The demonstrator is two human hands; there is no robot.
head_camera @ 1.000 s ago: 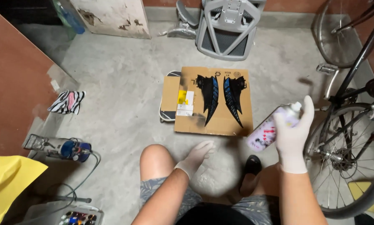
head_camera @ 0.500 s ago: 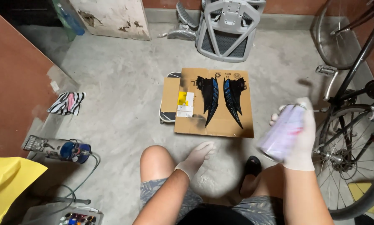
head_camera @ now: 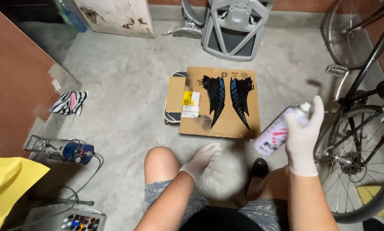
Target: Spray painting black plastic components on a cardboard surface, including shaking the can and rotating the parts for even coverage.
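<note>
My right hand (head_camera: 304, 141), in a white glove, grips a spray can (head_camera: 279, 130) with a white cap, held tilted above the floor to the right of a flat cardboard sheet (head_camera: 221, 124). On the cardboard lie two black wing-shaped panels (head_camera: 228, 98) with blue streaks. My left hand (head_camera: 200, 159), also gloved, rests with fingers apart over my left knee, just in front of the cardboard's near edge. It holds nothing.
A bicycle (head_camera: 363, 128) stands close on the right. A grey chair part (head_camera: 234, 28) lies behind the cardboard. A brown board (head_camera: 12, 85) leans at the left, with a striped rag (head_camera: 68, 102), a small blue-bodied tool (head_camera: 68, 150) with a hose, and a paint tray (head_camera: 78, 222).
My right hand swung the spray can down and back up, as in shaking; the can was blurred half a second ago. The left hand and the panels have stayed put.
</note>
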